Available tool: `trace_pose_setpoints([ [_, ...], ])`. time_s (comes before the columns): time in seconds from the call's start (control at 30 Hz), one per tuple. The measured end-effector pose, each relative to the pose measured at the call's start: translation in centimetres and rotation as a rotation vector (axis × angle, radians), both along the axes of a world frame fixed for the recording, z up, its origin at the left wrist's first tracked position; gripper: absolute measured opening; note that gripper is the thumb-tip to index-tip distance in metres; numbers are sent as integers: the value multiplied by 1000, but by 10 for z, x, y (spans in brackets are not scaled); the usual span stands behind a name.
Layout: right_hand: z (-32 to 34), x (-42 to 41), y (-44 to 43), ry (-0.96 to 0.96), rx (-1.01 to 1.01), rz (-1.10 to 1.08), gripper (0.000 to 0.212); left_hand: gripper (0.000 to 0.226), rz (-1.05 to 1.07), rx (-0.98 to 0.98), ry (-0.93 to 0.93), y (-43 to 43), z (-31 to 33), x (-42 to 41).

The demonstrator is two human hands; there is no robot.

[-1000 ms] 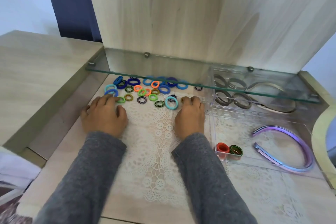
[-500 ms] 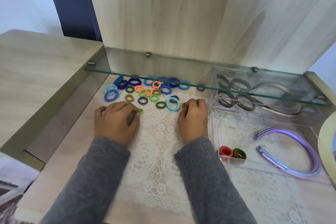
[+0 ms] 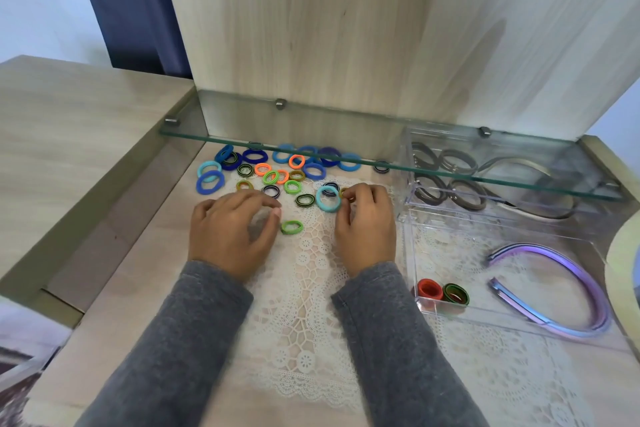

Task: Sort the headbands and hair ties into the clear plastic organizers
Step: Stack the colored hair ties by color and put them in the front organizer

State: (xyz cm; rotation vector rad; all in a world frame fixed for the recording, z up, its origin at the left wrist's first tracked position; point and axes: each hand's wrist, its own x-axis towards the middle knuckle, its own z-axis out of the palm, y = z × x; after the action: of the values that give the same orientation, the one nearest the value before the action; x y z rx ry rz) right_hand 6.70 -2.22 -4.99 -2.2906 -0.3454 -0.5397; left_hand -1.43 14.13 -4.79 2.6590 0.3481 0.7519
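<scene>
Blue, teal, orange and green hair ties [image 3: 277,177], white lace mat [image 3: 304,288], iridescent purple-blue headband [image 3: 533,248].

Looked like somebody's home, probably a bedroom dresser: pale wood-look top [image 3: 138,288], a lace doily [image 3: 304,322], colourful hair ties [image 3: 277,177] on it, a glass shelf [image 3: 346,140] along the far side, and a dark blue curtain [image 3: 131,10] far left.

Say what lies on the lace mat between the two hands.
Head view: a bright green elastic hair tie beside the left hand, a dark green one behind it.
</scene>
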Motion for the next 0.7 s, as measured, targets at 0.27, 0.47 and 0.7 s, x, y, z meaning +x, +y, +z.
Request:
trace_pose_setpoints([
  [0.27,5,-15,11,37,-108,445,17,18,252,-39,102,38,2,13],
  [0.47,8,-17,9,53,-210,483,29,21,230,10,134,37,0,14],
  [0.7,8,-18,7,80,-221,517,33,16,209,-9,115,37,1,12],
])
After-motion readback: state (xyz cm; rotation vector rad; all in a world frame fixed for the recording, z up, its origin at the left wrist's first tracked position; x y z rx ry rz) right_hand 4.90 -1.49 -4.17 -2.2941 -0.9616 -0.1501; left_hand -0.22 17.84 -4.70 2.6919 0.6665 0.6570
